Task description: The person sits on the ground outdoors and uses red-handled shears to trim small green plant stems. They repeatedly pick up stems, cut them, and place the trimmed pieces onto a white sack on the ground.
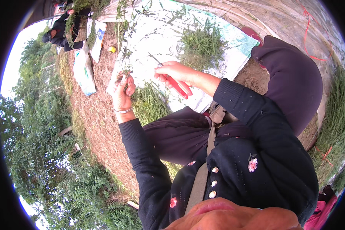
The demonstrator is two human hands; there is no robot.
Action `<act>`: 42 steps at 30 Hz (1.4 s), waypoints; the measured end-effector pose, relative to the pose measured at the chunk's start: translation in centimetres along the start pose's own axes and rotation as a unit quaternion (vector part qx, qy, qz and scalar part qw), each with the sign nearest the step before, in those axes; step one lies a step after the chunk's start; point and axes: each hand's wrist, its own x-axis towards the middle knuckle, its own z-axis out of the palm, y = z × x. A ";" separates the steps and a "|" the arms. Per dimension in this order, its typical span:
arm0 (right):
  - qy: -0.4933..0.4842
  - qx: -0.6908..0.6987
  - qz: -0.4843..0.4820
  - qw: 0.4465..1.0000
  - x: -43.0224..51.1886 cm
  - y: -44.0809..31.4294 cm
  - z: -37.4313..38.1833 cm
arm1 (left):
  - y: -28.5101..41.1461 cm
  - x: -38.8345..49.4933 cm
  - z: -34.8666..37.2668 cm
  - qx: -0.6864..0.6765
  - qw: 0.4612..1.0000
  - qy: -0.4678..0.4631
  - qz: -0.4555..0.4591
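Observation:
My left hand (pixel 123 86), with a bracelet at the wrist, grips several long leafy stems (pixel 125 49) near their lower ends; the stems extend away over a white and green plastic sheet (pixel 152 40). To its right, my right hand (pixel 174 74) holds red-handled pruning shears or scissors (pixel 178 86), whose narrow blades point up and left, apart from the stems. Whether the blades are parted is hard to tell. Beyond my right hand a bushy heap of green sprigs (pixel 202 43) lies on the sheet. Another bunch of green stems (pixel 151 100) lies between my hands and my leg.
A co-worker (pixel 61 31) handles green plants at the upper left. Printed sacks (pixel 84 72) and a yellow round object (pixel 112 49) lie on brown ground. Red string (pixel 306 34) rests on clear plastic film at the upper right. More cut greenery (pixel 337 123) lies at the right.

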 end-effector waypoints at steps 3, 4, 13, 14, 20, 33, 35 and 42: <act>-0.028 -0.028 -0.021 0.999 -0.4 0.5 0.8 | 0.5 -0.5 -0.4 -0.001 1.000 0.011 -0.005; -0.038 -0.013 -0.044 0.998 -0.4 0.3 0.7 | 0.7 -0.8 -0.4 -0.001 1.000 0.013 -0.008; -0.021 -0.032 -0.068 0.997 -0.4 -1.6 0.0 | 0.7 -2.6 -2.4 0.003 1.000 -0.004 -0.016; -0.033 -0.040 -0.067 0.996 -0.5 -1.8 0.1 | 0.6 -2.8 -2.4 0.009 1.000 -0.002 -0.021; -0.016 -0.012 -0.062 0.998 -0.1 -1.7 0.1 | 0.2 -4.2 -3.5 0.016 0.999 -0.004 -0.044; -0.214 -0.219 0.149 0.940 -1.4 2.6 -2.6 | 0.4 -4.4 -6.8 0.001 1.000 0.023 0.000; -0.260 -0.222 0.156 0.927 -2.2 1.0 -2.9 | 0.8 -4.5 -7.0 -0.008 1.000 0.024 0.006; -0.198 -0.532 0.217 0.794 -2.2 3.6 -4.1 | 2.0 -3.9 -6.7 -0.001 0.998 0.042 0.036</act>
